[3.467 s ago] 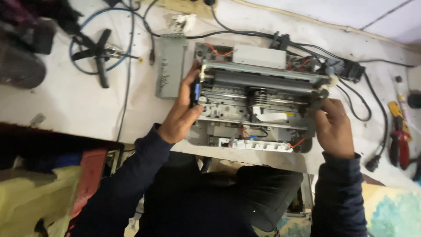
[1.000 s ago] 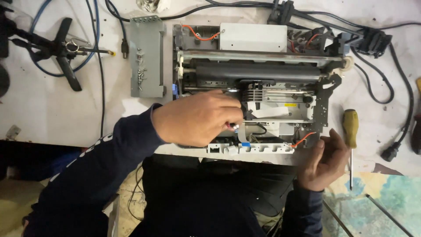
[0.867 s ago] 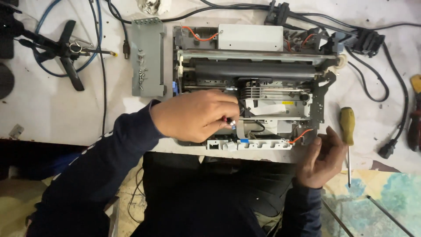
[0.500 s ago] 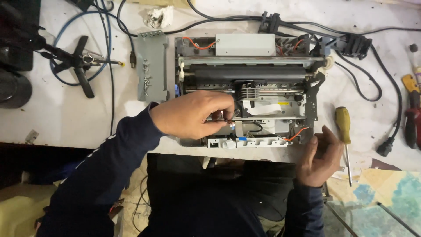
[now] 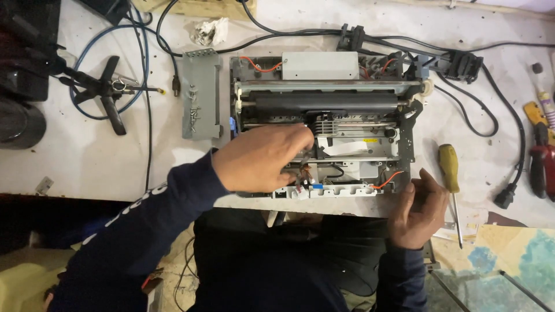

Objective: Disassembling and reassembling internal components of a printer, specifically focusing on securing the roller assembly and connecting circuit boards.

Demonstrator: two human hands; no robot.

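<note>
Head view, looking straight down: an opened printer chassis [image 5: 324, 124] with its covers off lies on the white worktop [image 5: 87, 162], right at the near edge in front of the person. Its long axis runs left to right across the picture, and so does the black roller [image 5: 324, 104] in its upper half.

The left hand [image 5: 263, 157] is the one inside the machine. It reaches in from the near left, knuckles up, fingers curled narrow and pointed toward the middle of the frame, where a black carriage block [image 5: 325, 122] sits on its rail. The fingertips are at a cluster of thin wires [image 5: 302, 172] just below that block; I cannot tell whether they pinch a wire or only press on it, since the back of the hand covers them.

The right hand [image 5: 421, 209] is outside the chassis, at its near right corner, palm half open and fingers loosely bent, holding nothing that I can see. Its fingertips lie close to an orange wire [image 5: 386, 179] at the frame's edge.

A yellow-handled screwdriver [image 5: 450, 185] lies just right of that hand, shaft pointing toward the person. A grey side panel [image 5: 200, 95] with loose screws on it lies left of the chassis, set lengthwise away from the person.
</note>
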